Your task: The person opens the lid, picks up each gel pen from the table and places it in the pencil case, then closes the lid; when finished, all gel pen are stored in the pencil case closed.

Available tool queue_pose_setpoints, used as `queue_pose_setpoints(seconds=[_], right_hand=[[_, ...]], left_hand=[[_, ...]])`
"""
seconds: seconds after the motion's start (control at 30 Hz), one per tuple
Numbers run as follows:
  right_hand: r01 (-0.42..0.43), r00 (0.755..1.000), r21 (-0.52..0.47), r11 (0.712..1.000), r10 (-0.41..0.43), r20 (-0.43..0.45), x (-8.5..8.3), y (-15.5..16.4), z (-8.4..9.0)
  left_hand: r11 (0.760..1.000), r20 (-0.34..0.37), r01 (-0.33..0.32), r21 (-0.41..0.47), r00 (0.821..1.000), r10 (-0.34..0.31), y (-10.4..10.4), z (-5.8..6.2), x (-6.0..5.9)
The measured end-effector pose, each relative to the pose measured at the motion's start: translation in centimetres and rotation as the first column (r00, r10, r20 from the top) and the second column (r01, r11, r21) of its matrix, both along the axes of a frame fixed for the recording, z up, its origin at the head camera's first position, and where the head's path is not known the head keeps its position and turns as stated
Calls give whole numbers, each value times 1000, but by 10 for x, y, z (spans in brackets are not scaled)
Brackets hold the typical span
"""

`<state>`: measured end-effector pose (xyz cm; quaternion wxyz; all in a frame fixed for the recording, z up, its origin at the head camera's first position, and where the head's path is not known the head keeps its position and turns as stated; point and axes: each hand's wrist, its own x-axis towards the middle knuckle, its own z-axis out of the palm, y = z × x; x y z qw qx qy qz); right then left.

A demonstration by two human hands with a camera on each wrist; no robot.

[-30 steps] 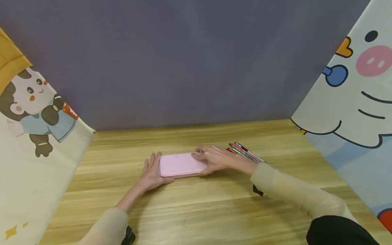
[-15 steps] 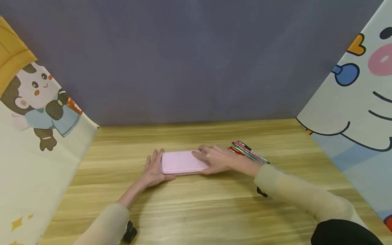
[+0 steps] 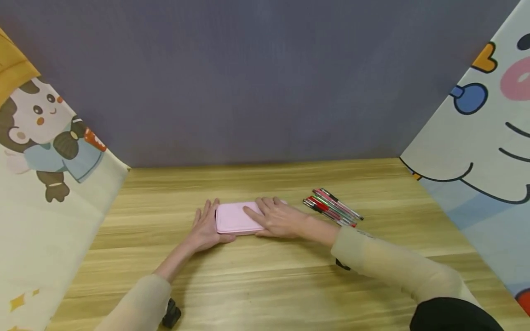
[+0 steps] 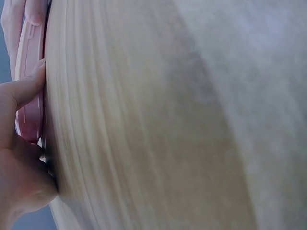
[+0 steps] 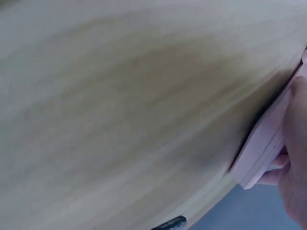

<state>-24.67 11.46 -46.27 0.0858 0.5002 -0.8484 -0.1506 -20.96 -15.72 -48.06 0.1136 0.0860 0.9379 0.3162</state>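
A flat pink pencil case [image 3: 233, 218] lies closed on the wooden table, between both hands. My left hand [image 3: 204, 233] braces its left end, fingers straight and spread, with the thumb along the front side. In the left wrist view that thumb presses the side of the case [image 4: 32, 112] near the tabletop. Across the right part of the lid lies my right hand [image 3: 281, 220], gripping the case from front to back. Fingers show beyond the far side of the case [image 5: 261, 149] in the right wrist view. The right hand hides much of the right end.
Several pens [image 3: 333, 207] with red, green, pink and black parts lie in a loose bundle right of the case, close behind the right forearm. A grey panel [image 3: 265, 82] stands along the table's back edge. Printed cartoon panels flank the left and right sides.
My right hand has slid left along the lid, leaving the case's far right corner showing and more of the pens uncovered. The left hand stays at the left end. The head view has shifted slightly.
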Motion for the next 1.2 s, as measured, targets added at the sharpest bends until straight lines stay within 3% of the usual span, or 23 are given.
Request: queue_pose_setpoints(seconds=[0.23,0.37,0.47,0.53,0.63,0.73,0.8,0.93,1.03,1.13,1.2], right_hand=[[-38,999,40,998,38,2,-1,-2,4],[-1,993,47,999,-4,117,-4,0,14],[46,951,-9,999,-41,308,-9,2,24],[85,898,-98,992,-33,438,-15,3,32],[161,807,-268,950,29,590,-29,5,43],[250,739,-376,892,75,670,-44,7,52],[312,711,-404,860,70,699,-52,9,56],[432,701,-434,791,8,713,-68,16,58],[498,711,-463,734,-39,703,-78,23,55],[554,691,-476,683,-59,720,-85,30,52],[573,674,-476,667,-53,737,-87,34,51]], left_hand=[[1000,7,7,-13,1000,-7,0,-1,1],[1000,4,7,9,1000,-7,-1,0,1],[1000,27,10,23,1000,-10,-2,1,1],[999,32,15,36,999,-16,-3,2,1],[999,24,7,42,1000,-8,-4,5,0],[999,15,-1,34,1000,1,-6,6,-1],[999,18,-2,33,1000,1,-7,6,-2],[999,-6,28,41,1000,-28,-8,6,-2],[998,-33,54,42,998,-53,-7,7,-3],[997,-45,69,27,997,-68,-5,9,-3],[997,-44,75,14,996,-75,-5,10,-3]])
